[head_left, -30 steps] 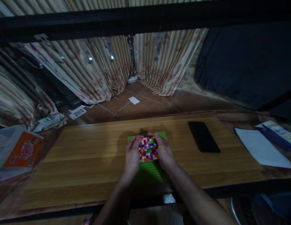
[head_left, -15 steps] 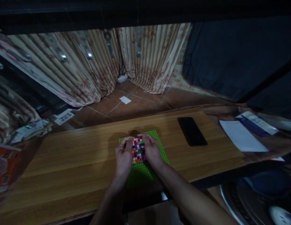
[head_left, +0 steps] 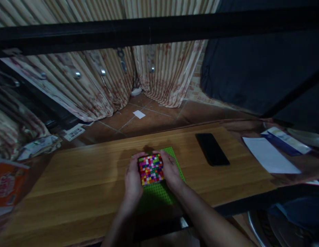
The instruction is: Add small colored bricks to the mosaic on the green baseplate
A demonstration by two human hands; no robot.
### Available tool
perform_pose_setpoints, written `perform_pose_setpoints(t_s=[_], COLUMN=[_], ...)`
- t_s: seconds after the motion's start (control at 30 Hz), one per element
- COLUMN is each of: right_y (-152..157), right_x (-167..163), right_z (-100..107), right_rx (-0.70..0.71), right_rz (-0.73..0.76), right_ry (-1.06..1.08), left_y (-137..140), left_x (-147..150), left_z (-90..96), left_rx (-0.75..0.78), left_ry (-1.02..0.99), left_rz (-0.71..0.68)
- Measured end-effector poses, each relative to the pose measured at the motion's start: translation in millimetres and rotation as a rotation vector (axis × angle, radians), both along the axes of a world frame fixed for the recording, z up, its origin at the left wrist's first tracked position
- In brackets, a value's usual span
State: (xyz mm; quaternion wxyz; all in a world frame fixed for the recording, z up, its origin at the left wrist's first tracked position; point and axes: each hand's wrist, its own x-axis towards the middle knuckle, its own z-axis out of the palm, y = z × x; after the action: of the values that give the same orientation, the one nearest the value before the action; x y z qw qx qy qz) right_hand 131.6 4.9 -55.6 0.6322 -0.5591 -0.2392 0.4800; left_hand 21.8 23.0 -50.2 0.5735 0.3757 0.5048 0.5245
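Note:
Between my two hands is a square mosaic of small multicoloured bricks (head_left: 151,169), its top face showing pink, red, white, green, orange and other colours. My left hand (head_left: 132,175) grips its left edge, fingers curled round the far corner. On the opposite edge, my right hand (head_left: 172,171) holds it the same way. Beneath lies a green studded baseplate (head_left: 159,192) on the wooden table, partly covered by my hands and the mosaic. Whether the mosaic touches the baseplate or is held just above it, I cannot tell.
A black phone (head_left: 212,149) lies on the table (head_left: 84,181) to the right. Beyond the right end are white paper (head_left: 270,156) and a blue-and-white packet (head_left: 285,140). An orange package (head_left: 9,185) is at the left. A dark bar (head_left: 159,31) crosses above, before striped curtains (head_left: 164,75).
My hands have moved apart to the mosaic's side edges, so more of its top face shows. The whole view has shifted slightly, with the surroundings lower in the picture.

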Motion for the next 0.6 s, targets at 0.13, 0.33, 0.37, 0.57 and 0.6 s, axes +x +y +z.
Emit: perform_pose_setpoints(t_s=[0.13, 0.33, 0.37, 0.57, 0.6], right_y=[-0.4, 0.7, 0.9, 1.6, 1.4], right_x=[8.4, 19.2, 20.9, 29.1, 29.4], right_z=[1.6, -5.5, -6.0, -3.1, -1.7], right_rx=[0.005, 0.005, 0.009, 0.029, 0.029], right_rz=[-0.043, -0.023, -0.021, 0.04, 0.046], right_ry=[-0.016, -0.004, -0.018, -0.082, -0.091], left_y=[1.8, 5.8, 5.8, 3.3, 2.9], left_x=[-6.4, -26.5, -29.5, -35.9, -35.4], left_z=[1.5, 9.1, 10.9, 16.6, 16.3], left_rx=[0.007, 0.027, 0.032, 0.038, 0.035], left_ry=[-0.108, -0.117, -0.102, -0.002, 0.007], left_rz=[-0.016, -0.025, -0.045, -0.08, -0.073])
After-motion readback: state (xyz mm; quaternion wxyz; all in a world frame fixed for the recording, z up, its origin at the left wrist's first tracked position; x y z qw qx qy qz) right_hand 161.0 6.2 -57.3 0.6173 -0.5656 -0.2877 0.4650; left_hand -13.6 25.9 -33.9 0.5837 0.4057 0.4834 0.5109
